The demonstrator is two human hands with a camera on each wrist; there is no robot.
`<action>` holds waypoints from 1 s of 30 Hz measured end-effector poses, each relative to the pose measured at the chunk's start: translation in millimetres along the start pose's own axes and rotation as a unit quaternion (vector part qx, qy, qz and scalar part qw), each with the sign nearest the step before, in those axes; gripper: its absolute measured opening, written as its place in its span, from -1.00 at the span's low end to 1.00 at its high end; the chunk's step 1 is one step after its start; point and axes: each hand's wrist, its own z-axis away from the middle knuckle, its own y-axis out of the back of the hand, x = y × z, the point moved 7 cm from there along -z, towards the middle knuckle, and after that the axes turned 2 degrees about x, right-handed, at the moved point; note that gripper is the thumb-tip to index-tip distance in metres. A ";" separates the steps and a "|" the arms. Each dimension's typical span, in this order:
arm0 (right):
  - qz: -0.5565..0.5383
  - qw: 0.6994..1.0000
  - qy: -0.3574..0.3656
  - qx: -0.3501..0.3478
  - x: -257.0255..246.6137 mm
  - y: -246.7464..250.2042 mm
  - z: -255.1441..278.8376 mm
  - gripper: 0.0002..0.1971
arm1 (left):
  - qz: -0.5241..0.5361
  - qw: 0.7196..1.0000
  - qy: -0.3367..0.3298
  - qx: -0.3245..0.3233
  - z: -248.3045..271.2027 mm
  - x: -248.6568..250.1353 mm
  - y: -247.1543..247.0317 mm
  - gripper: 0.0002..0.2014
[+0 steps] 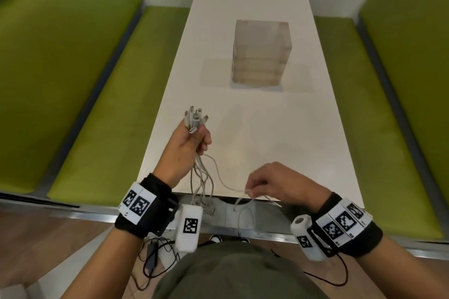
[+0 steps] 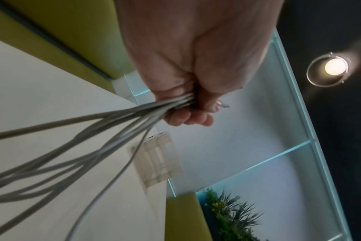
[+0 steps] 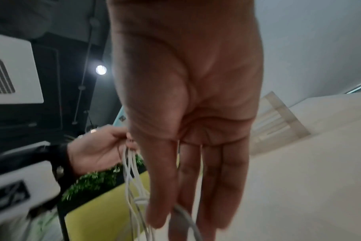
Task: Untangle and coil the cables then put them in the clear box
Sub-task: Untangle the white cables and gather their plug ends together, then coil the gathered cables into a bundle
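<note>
My left hand [image 1: 192,143] grips a bundle of white cables [image 1: 202,184] above the table's near left corner. Their connector ends [image 1: 194,116] stick up out of the fist, and the strands hang down past the table edge in a loose tangle. The left wrist view shows the fist [image 2: 196,65] closed round the cables [image 2: 113,124]. My right hand [image 1: 267,184] pinches one white strand [image 1: 228,187] at the table's front edge. In the right wrist view its fingers [image 3: 185,171] point down with a cable [image 3: 181,212] running between them. The clear box [image 1: 261,53] stands upright at mid-table.
The white table [image 1: 291,128] is long and narrow, with green benches on the left [image 1: 85,104] and on the right [image 1: 388,128]. Black leads [image 1: 155,257] lie on the floor by my legs. A wall closes the far end.
</note>
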 end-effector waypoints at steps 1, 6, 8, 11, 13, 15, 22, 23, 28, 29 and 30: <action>0.041 0.998 -0.009 -0.039 6.2 -8.5 1.3 -0.77 | 0.021 1.000 -0.003 0.001 -0.6 3.9 1.1 -0.80; -0.010 1.000 -0.029 0.008 3.0 5.5 2.7 -0.15 | 0.077 0.996 -0.011 -0.049 -0.3 24.7 -17.2 -0.78; -0.091 0.995 0.012 0.038 -21.0 16.6 -2.7 -0.03 | 0.080 0.994 -0.013 -0.077 1.5 32.2 -32.9 -0.80; -0.166 0.982 0.077 0.052 -54.0 18.0 -15.0 -0.37 | 0.079 0.993 -0.019 -0.085 1.8 43.4 -53.4 -0.82; -0.201 0.971 0.100 0.086 -64.7 18.4 -19.1 -0.85 | 0.093 0.993 -0.008 -0.075 -1.4 49.3 -59.0 -0.82; -0.237 0.958 0.108 0.123 -64.5 15.3 -17.8 -0.85 | 0.129 0.989 0.014 -0.077 -5.1 52.3 -60.9 -0.86; -0.203 0.974 0.075 0.066 -52.1 7.8 -11.2 -0.68 | 0.082 0.990 0.035 -0.113 -3.2 45.0 -69.0 -0.80; -0.176 0.979 0.072 0.075 -45.7 14.5 -10.5 -0.46 | 0.075 0.991 0.030 -0.108 -3.3 45.8 -68.4 -0.80; -0.148 0.977 0.044 0.147 -48.8 34.4 0.3 -0.07 | 0.053 0.996 -0.011 -0.077 -7.1 59.7 -72.8 -0.81; -0.141 0.978 0.026 0.150 -51.0 37.1 3.8 -0.07 | 0.053 0.995 -0.015 -0.079 -8.5 60.9 -73.8 -0.81; -0.130 0.979 0.005 0.159 -50.4 41.6 7.7 -0.07 | 0.050 0.995 -0.017 -0.083 -9.5 62.5 -74.2 -0.81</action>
